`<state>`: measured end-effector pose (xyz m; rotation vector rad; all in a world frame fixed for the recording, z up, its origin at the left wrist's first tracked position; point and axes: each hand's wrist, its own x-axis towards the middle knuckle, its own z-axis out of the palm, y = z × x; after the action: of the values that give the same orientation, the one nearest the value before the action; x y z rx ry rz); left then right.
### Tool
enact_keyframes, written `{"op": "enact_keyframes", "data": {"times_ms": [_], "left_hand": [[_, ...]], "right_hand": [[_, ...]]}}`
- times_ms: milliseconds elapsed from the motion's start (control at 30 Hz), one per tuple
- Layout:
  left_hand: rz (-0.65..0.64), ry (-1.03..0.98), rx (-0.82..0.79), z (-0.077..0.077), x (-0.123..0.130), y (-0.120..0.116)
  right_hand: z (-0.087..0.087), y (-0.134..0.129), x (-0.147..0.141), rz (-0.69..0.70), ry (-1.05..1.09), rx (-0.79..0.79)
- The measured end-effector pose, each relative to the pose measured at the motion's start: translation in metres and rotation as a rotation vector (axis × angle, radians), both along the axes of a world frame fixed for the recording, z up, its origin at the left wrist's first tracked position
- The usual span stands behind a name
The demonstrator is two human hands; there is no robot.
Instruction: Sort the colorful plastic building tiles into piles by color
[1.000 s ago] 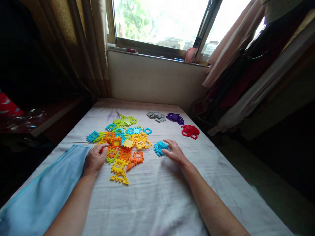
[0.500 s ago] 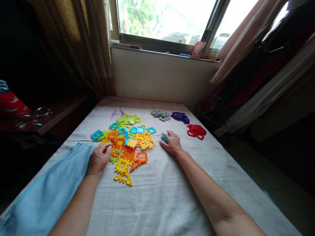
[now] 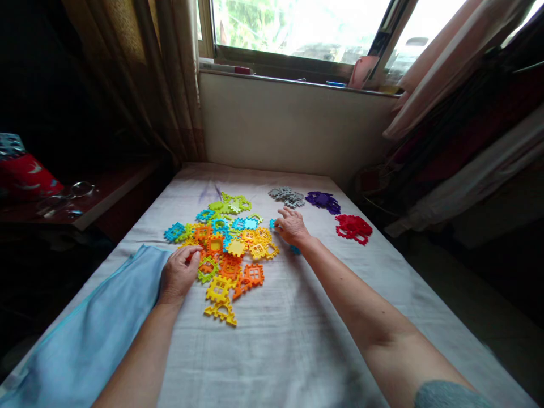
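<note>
Looking through the head view, we find a blue toothed piece near the frame's centre, by the fingertips of our right hand. We judge it light, stiff and slightly slick, best pinched at a notched edge. That hand extends palm-down from lower right, fingers bent; our left hand curls beside the mixed pile, left of centre. Our hands are well apart; whether either grips anything, we cannot tell.

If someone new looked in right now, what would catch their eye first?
Probably the bright multicolored pile sprawled across the pale sheet, with the left hand at its left edge. Then the gray pile, purple pile and red pile, off to the right. The right hand is between multicolored and red, blue pieces showing beside it.
</note>
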<state>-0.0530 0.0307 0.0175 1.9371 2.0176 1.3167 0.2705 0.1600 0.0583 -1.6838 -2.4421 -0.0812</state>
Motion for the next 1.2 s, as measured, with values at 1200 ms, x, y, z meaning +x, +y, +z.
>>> {"op": "enact_keyframes", "data": {"times_ms": [1200], "left_hand": [[-0.001, -0.017, 0.007, -0.002, 0.001, 0.0]], "right_hand": [[0.012, -0.016, -0.062, -0.017, 0.076, -0.114]]}}
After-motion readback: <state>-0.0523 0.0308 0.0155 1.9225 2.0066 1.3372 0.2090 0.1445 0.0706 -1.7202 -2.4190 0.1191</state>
